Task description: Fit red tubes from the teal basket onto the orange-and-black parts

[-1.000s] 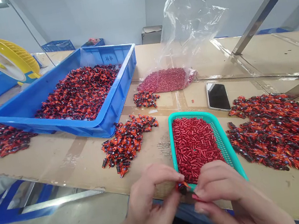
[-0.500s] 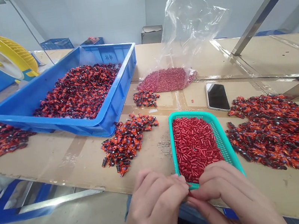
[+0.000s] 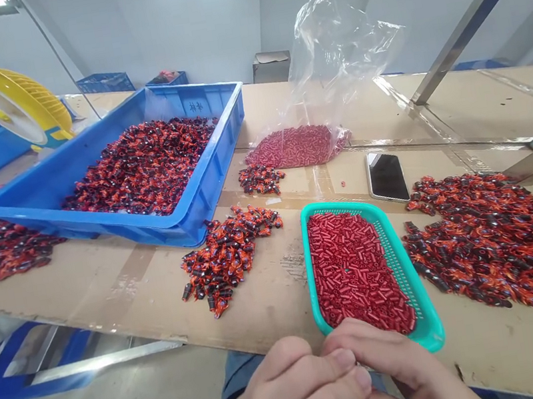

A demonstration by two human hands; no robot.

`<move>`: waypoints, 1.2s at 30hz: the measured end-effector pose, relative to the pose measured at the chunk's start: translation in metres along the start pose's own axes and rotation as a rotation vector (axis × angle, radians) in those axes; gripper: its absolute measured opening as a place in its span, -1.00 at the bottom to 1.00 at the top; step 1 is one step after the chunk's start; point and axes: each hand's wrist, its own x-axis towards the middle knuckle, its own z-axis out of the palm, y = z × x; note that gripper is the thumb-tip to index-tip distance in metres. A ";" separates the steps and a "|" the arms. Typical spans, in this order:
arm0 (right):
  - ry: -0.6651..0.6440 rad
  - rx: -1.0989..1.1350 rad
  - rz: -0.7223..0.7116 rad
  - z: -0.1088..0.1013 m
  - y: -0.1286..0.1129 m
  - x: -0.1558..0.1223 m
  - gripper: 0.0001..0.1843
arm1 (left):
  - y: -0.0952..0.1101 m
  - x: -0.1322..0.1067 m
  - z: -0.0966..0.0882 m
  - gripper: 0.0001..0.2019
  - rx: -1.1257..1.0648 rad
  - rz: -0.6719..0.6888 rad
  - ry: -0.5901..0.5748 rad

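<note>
My left hand (image 3: 301,386) and my right hand (image 3: 398,361) are close together at the bottom of the view, their fingertips almost meeting. Whatever lies between the fingers is hidden. My right hand touches or overlaps the near rim of a teal mesh plastic basket (image 3: 415,290). The basket is filled with small red tubes (image 3: 354,273). A loose pile of small orange-and-dark pieces (image 3: 496,244) lies to its right, and another (image 3: 228,259) lies to its left.
A blue plastic crate (image 3: 211,168) holds many of the same pieces. A clear plastic bag (image 3: 296,147) with red tubes, a smartphone (image 3: 387,177) and a yellow fan (image 3: 13,104) stand on or beside the cardboard-covered table (image 3: 110,298). Metal bars cross the right side.
Both hands have drawn back toward me, off the basket. The small dark-and-orange piece visible between them a second ago is now out of sight. The view has shifted slightly.
</note>
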 end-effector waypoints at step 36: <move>0.225 -1.151 -0.222 -0.066 0.079 0.025 -0.64 | -0.047 0.026 -0.003 -0.85 -0.358 -0.455 0.205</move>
